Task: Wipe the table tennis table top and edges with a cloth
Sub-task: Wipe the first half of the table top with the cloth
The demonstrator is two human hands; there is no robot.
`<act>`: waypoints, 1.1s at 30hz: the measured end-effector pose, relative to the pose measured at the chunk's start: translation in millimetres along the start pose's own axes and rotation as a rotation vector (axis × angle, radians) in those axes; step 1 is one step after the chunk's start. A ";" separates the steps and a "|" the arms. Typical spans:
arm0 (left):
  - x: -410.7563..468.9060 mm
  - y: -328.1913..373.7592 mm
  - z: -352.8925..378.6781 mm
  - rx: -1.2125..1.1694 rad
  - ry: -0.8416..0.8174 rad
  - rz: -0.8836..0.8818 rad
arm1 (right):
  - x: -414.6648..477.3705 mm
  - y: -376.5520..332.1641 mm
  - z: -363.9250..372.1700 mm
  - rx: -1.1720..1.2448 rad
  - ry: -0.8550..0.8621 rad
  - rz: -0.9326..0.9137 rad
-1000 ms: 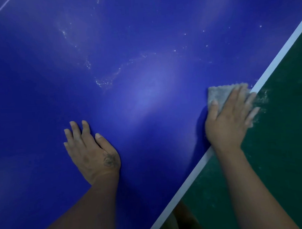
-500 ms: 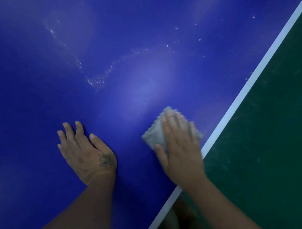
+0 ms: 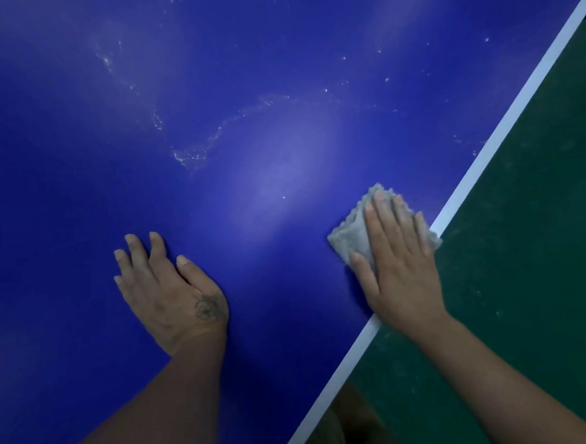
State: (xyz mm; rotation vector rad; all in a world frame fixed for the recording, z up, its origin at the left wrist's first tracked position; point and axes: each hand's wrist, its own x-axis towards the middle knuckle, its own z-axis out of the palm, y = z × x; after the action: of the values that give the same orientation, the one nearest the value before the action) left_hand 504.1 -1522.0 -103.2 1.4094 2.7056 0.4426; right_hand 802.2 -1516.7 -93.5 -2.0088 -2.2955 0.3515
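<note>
Blue counter (image 3: 280, 89), left hand (image 3: 167, 289) flat and released on it, right hand (image 3: 399, 268) flat, pressing cloth (image 3: 350, 241), which has swept back from mid-counter to white edge (image 3: 513, 114); dust streaks (image 3: 189, 155) farther up likely next.

A dark green floor (image 3: 527, 306), flecked with pale dust and scuffs.

A single head-worn camera looks steeply down, close over the blue surface (image 3: 247, 90), from above and behind both forearms. The left hand (image 3: 169, 292) lies low and left of centre, the right hand (image 3: 399, 268) beside the white edge line (image 3: 513, 111). Green floor (image 3: 535, 246) fills the frame beyond the right hand.
</note>
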 end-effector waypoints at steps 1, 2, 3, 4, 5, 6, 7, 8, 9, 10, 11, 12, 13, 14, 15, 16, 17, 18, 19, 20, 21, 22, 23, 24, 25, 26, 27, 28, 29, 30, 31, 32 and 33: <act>0.1 0.3 0.2 -0.002 -0.003 0.003 | -1.1 6.3 -2.3 0.003 -0.020 -0.080; 0.5 0.4 0.1 -0.002 -0.005 0.002 | 6.5 18.7 -5.7 0.005 -0.030 -0.131; 0.9 0.0 -0.1 0.003 -0.004 -0.001 | 19.5 33.3 -9.3 0.008 -0.031 -0.132; 1.1 -0.1 -0.4 0.011 -0.004 -0.004 | 37.4 48.8 -14.2 0.014 -0.021 -0.076; 0.6 0.1 -0.9 0.018 -0.007 -0.004 | 57.8 65.0 -20.9 0.032 -0.011 0.026; 0.1 0.6 -1.6 0.020 -0.010 -0.003 | 77.8 78.9 -29.1 0.054 -0.008 0.130; -0.2 1.6 -2.2 0.017 -0.012 -0.002 | 94.1 89.0 -35.5 0.069 -0.007 0.203; -0.7 2.7 -2.7 0.014 -0.011 -0.003 | 103.8 93.1 -38.7 0.070 -0.008 0.234; -0.6 3.1 -3.4 0.015 -0.008 -0.004 | 106.3 91.7 -38.0 0.059 -0.008 0.229; -0.3 3.2 -3.9 0.017 -0.009 -0.004 | 102.5 85.7 -34.9 0.044 -0.005 0.204; 0.2 3.2 -4.3 0.017 -0.013 -0.006 | 93.0 77.1 -29.9 0.022 0.002 0.163; 0.6 3.5 -4.5 0.013 -0.017 -0.007 | 78.9 66.2 -23.9 0.000 0.014 0.112; 0.2 4.0 -4.6 0.010 -0.019 -0.009 | 62.1 53.5 -17.8 -0.012 0.020 0.054; -0.2 4.2 -4.6 0.011 -0.014 -0.009 | 44.1 39.5 -11.4 -0.007 0.014 -0.012; -0.2 4.0 -4.7 0.015 -0.008 -0.007 | 27.0 24.6 -5.1 0.012 0.005 -0.095; 0.2 3.5 -4.5 0.018 -0.004 -0.005 | 12.2 9.3 0.7 0.033 -0.014 -0.193; 0.4 3.2 -4.2 0.018 -0.004 -0.004 | -0.3 -5.3 5.9 0.050 -0.048 -0.294; 0.1 3.3 -4.1 0.015 -0.004 -0.004 | -8.9 -18.7 10.1 0.058 -0.093 -0.391; -0.2 3.5 -4.4 0.012 -0.003 -0.004 | -11.0 -29.2 12.4 0.057 -0.125 -0.483; -0.6 4.0 -4.6 0.011 -0.001 -0.004 | -5.4 -35.6 12.7 0.057 -0.140 -0.563; -0.4 4.3 -4.9 0.012 0.001 -0.003 | 7.5 -38.3 12.1 0.060 -0.144 -0.623; -0.1 4.4 -5.2 0.014 0.002 -0.003 | 26.0 -38.7 10.7 0.062 -0.140 -0.655; 0.1 4.6 -5.4 0.017 -0.001 -0.005 | 49.1 -37.6 8.6 0.060 -0.117 -0.658; 0.3 4.9 -5.6 0.019 -0.006 -0.007 | 74.8 -35.9 6.1 0.050 -0.076 -0.626; 0.4 5.5 -6.1 0.020 -0.012 -0.008 | 100.2 -33.4 3.3 0.038 -0.035 -0.566; 0.2 6.4 -6.6 0.017 -0.016 -0.010 | 122.2 -30.1 -0.2 0.027 -0.004 -0.495; 0.0 7.0 -7.4 0.011 -0.018 -0.013 | 137.6 -27.3 -3.9 0.022 0.014 -0.422; -0.2 7.3 -8.2 0.004 -0.020 -0.015 | 144.6 -25.0 -5.2 0.017 0.024 -0.360; -0.2 7.3 -8.9 -0.004 -0.022 -0.017 | 142.8 -23.2 -4.5 0.006 0.035 -0.329; 0.0 7.1 -9.1 -0.011 -0.026 -0.018 | 132.4 -21.8 -2.9 -0.009 0.046 -0.333; 0.3 6.7 -8.9 -0.017 -0.032 -0.019 | 114.9 -21.2 -0.6 -0.024 0.043 -0.376; 0.7 6.2 -8.2 -0.021 -0.036 -0.021 | 92.9 -22.9 2.5 -0.028 0.018 -0.450; 1.2 6.0 -6.9 -0.024 -0.035 -0.021 | 70.6 -27.2 5.7 -0.020 -0.031 -0.536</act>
State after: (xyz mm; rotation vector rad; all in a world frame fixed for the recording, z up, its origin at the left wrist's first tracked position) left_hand 506.8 -1519.3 -94.8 1.3681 2.6761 0.4433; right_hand 764.6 -1451.1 -99.9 -1.3161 -2.7316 0.3155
